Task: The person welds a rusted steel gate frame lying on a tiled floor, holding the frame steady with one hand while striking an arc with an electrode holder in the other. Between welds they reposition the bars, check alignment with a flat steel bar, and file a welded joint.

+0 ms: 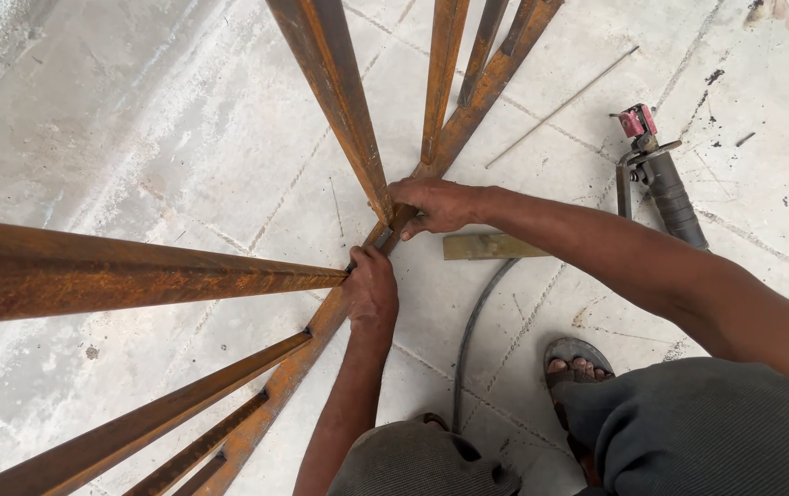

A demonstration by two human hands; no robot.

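Note:
A rusty steel frame [293, 367] lies on the concrete floor, with several square bars rising from a base bar toward the camera. My left hand [371, 287] grips the base bar where a long rusty bar [137, 271] meets it. My right hand [436, 204] closes on the same base bar just beyond, at the foot of another upright bar [339, 92]. Both hands sit close together at the middle of the frame.
A welding electrode holder [661, 174] with a red clamp and black handle lies at the right, its cable [468, 340] curving toward me. A thin rod [560, 108] and a flat wooden piece [491, 246] lie nearby. My sandalled foot [576, 363] rests beside my knee.

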